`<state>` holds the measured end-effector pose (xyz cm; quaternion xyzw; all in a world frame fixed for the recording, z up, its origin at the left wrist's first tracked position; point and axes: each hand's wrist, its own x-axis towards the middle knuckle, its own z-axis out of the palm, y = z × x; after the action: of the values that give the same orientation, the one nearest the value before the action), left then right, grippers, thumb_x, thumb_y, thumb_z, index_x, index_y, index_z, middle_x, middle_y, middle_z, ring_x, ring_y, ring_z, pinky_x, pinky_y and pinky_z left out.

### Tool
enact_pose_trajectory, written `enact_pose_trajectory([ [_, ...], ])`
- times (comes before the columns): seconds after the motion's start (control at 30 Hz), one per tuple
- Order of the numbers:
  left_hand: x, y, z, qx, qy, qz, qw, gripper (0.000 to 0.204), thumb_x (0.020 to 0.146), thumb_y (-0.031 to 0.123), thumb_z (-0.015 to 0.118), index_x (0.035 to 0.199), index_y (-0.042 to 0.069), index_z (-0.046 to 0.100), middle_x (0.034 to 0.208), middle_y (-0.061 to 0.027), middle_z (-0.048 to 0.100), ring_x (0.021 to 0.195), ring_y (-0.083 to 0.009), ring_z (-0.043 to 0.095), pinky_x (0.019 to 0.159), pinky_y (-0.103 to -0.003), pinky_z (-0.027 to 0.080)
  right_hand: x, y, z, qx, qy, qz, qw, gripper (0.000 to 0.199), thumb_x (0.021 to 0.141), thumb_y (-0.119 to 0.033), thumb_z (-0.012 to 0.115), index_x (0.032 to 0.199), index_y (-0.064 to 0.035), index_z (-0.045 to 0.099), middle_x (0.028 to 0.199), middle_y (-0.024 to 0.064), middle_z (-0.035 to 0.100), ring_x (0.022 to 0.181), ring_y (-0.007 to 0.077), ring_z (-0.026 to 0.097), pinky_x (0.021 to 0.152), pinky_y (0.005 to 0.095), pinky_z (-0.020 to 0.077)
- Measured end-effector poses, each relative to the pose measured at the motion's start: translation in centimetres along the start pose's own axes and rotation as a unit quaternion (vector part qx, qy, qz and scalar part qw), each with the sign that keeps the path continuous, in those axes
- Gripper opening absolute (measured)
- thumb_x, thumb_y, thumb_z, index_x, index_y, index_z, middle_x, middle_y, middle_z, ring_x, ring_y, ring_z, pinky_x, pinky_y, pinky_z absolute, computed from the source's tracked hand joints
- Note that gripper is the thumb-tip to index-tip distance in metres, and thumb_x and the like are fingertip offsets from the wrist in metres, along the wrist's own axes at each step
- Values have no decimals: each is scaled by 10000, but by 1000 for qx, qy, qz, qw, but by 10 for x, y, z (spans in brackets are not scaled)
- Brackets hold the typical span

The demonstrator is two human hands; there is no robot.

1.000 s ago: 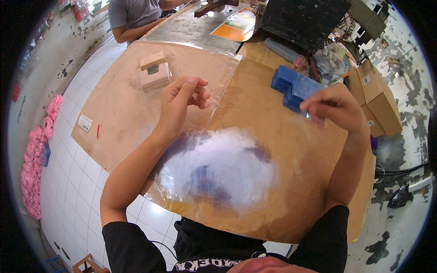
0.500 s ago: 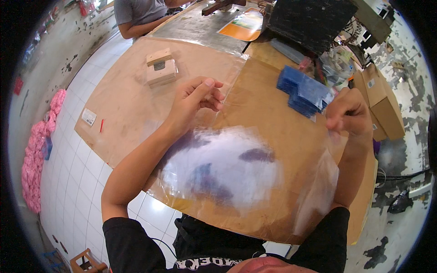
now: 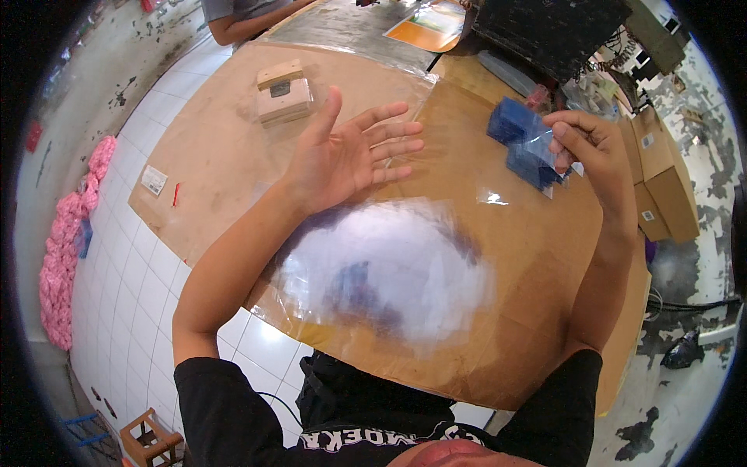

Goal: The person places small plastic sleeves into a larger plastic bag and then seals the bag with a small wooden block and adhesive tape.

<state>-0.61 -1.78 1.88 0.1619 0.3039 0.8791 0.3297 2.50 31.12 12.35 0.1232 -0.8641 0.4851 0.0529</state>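
My left hand [image 3: 346,156] hovers over the table with its fingers spread and nothing in them. At the right, my right hand [image 3: 587,144] pinches a thin clear plastic sheet [image 3: 537,143] between thumb and fingers, over a stack of blue plastic pieces [image 3: 507,118]. The sheet overlaps the stack, and its exact outline is hard to make out. Nearest my body, a broad loose pile of clear plastic sheets [image 3: 405,272] catches the light on the brown table covering [image 3: 521,288]. A small shiny clear piece [image 3: 493,195] lies between pile and stack.
A wooden block [image 3: 284,101] sits far left, with a white label [image 3: 154,180] and red strip [image 3: 177,194] near the left edge. A black machine [image 3: 545,35] stands at the back right, cardboard boxes [image 3: 661,175] beyond the right edge. Another person's arm [image 3: 241,29] shows far left.
My left hand has opened from loosely curled fingers to spread ones. My right hand has moved slightly up, closer over the blue stack. The clear film beside my right forearm is gone from there.
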Motion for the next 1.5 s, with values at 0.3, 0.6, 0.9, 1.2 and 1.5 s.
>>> enact_pose_trajectory([
  [0.3, -1, 3, -1, 18, -30, 8, 999, 846, 885, 714, 290, 1339, 6, 381, 1227, -190, 525, 1128, -281, 543, 957, -452, 447, 1, -3, 6, 53, 18, 0, 998, 249, 898, -225, 627, 1019, -11, 668, 719, 15, 619, 574, 61, 563, 527, 191, 456],
  [0.6, 0, 3, -6, 34, -58, 6, 998, 835, 891, 707, 271, 1329, 10, 408, 1247, -204, 527, 1125, -297, 549, 972, -461, 428, 1, -5, 8, 79, 45, -14, 996, 257, 899, -213, 621, 1028, 5, 661, 731, 26, 628, 568, 68, 572, 525, 196, 470],
  [0.9, -2, -1, -2, 78, -59, 20, 995, 771, 922, 651, 287, 1318, 7, 441, 1295, -159, 493, 1161, -250, 504, 977, -399, 406, 3, -4, 10, 90, 25, 2, 996, 285, 900, -227, 613, 1026, 26, 652, 727, 28, 632, 567, 69, 577, 520, 201, 479],
  [1.2, -3, -1, -4, 141, -80, 45, 986, 664, 958, 537, 349, 1295, -20, 481, 1329, -116, 491, 1130, -205, 513, 975, -341, 391, 3, -5, 18, 114, 7, 36, 993, 301, 895, -241, 616, 1023, 30, 646, 721, 18, 624, 574, 68, 575, 525, 202, 478],
  [1.5, -3, 0, 4, 250, 86, 162, 951, 359, 927, 207, 582, 1217, -3, 557, 1152, -123, 612, 976, -165, 607, 875, -315, 482, 3, -7, 20, 122, 13, 27, 992, 299, 896, -228, 610, 1024, 41, 635, 721, 24, 621, 558, 76, 565, 519, 204, 464],
])
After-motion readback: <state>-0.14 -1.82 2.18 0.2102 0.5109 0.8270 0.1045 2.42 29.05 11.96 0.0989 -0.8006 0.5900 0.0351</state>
